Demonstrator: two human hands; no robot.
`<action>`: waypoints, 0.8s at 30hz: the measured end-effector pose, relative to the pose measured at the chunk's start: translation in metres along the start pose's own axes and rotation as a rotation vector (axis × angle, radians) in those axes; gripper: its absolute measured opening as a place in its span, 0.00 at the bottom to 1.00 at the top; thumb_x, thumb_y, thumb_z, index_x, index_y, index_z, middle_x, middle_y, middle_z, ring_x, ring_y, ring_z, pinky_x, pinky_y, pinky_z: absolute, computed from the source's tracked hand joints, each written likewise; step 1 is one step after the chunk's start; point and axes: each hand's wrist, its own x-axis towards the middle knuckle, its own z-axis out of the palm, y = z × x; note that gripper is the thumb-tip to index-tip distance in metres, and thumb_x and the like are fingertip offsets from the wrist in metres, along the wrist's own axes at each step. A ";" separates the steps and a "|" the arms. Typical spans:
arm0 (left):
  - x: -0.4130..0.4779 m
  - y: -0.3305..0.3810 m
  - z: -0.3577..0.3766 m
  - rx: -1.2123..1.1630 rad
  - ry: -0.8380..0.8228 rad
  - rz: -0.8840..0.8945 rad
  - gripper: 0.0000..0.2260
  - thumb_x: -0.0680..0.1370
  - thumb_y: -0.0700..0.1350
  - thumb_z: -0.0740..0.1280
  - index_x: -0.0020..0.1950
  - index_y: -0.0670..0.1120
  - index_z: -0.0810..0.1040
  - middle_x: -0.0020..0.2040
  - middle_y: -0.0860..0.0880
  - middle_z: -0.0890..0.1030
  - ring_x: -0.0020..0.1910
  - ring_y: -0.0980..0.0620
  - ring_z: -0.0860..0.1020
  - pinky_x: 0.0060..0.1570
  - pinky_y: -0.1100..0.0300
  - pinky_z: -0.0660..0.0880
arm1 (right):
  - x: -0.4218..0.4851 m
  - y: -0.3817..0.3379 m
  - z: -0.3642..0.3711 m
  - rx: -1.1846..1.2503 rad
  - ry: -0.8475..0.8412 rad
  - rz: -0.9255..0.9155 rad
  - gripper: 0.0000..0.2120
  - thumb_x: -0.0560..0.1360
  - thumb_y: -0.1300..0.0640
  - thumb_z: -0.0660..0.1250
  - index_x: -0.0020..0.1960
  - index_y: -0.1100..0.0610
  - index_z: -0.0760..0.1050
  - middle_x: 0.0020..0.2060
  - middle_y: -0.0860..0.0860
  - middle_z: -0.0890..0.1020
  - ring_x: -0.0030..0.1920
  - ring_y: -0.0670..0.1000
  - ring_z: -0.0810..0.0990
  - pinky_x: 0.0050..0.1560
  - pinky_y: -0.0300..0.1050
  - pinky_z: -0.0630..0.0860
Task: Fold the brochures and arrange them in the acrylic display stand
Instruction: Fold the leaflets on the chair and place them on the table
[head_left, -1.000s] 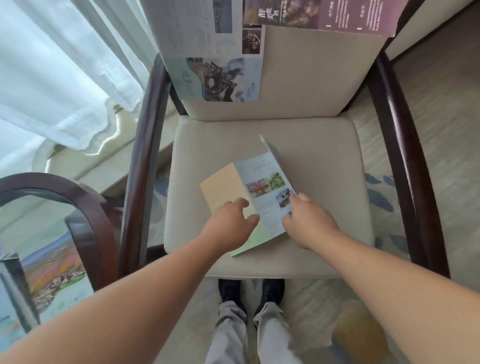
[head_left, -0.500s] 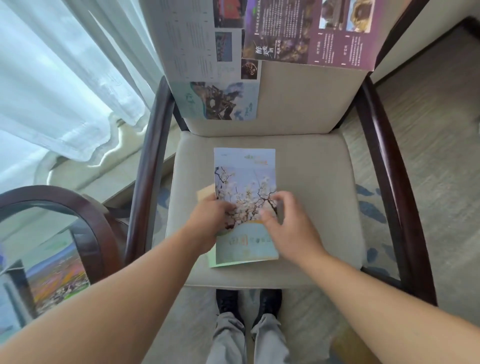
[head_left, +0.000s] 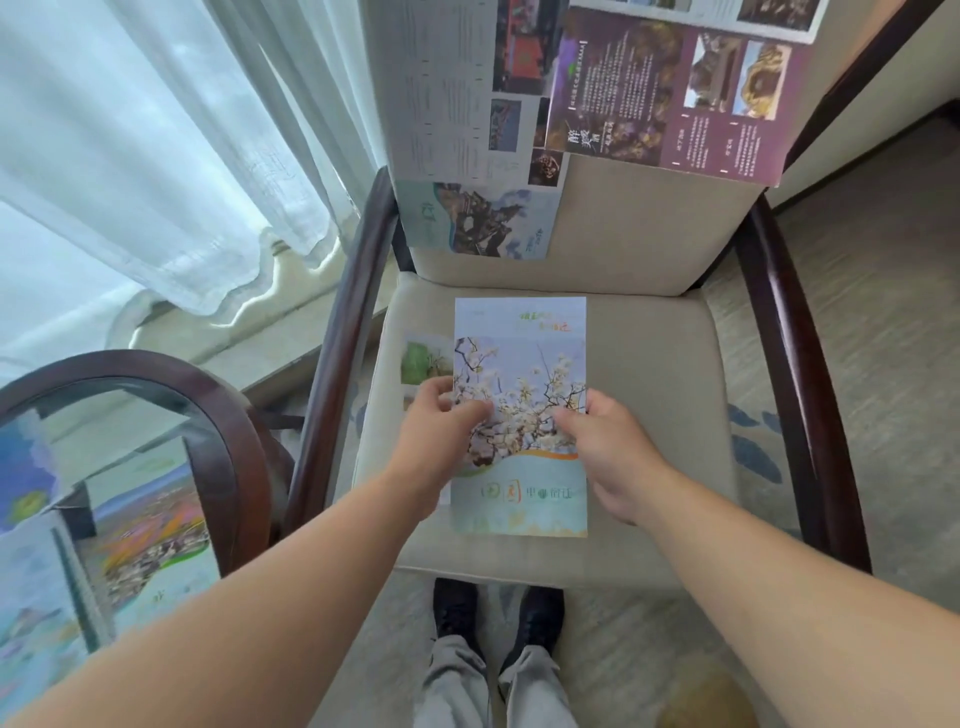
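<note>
A folded brochure (head_left: 519, 364) with a blossom cover lies on the chair seat (head_left: 649, 415), left of the seat's middle, its lower edge near the front edge. The left grip (head_left: 441, 436) (a bare hand) pinches the brochure's left edge, thumb on the cover. The right grip (head_left: 602, 452) pinches the right edge. A pale open brochure (head_left: 452, 104) and a purple open brochure (head_left: 675, 93) hang over the chair back. A glass-topped surface (head_left: 234, 441) stands off the seat's left edge.

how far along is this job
Done: nothing clearly finished. In hand: left hand and right hand hold one brochure on the chair seat, nearly folded, panel poking out left. Left: unfolded sheets draped over the chair back, then stocking a stand I can't make out.
</note>
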 end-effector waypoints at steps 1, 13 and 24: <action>-0.002 0.001 0.000 -0.037 -0.028 -0.031 0.26 0.70 0.50 0.73 0.66 0.51 0.70 0.58 0.48 0.80 0.54 0.46 0.81 0.55 0.44 0.78 | 0.000 -0.001 0.000 0.012 -0.015 -0.011 0.08 0.80 0.62 0.61 0.55 0.55 0.78 0.53 0.54 0.84 0.58 0.57 0.82 0.64 0.63 0.74; -0.016 0.004 0.004 -0.239 -0.232 -0.042 0.12 0.79 0.35 0.63 0.61 0.44 0.77 0.52 0.43 0.85 0.49 0.41 0.84 0.47 0.47 0.82 | -0.005 -0.003 -0.011 0.077 0.014 -0.009 0.18 0.73 0.51 0.73 0.61 0.50 0.72 0.51 0.46 0.83 0.45 0.46 0.85 0.36 0.43 0.78; -0.034 0.003 0.005 -0.053 0.005 -0.004 0.29 0.69 0.47 0.70 0.70 0.51 0.69 0.60 0.46 0.79 0.56 0.44 0.81 0.59 0.41 0.76 | -0.013 -0.007 -0.010 0.053 -0.112 -0.023 0.10 0.77 0.61 0.66 0.58 0.56 0.77 0.55 0.55 0.84 0.57 0.58 0.82 0.63 0.63 0.75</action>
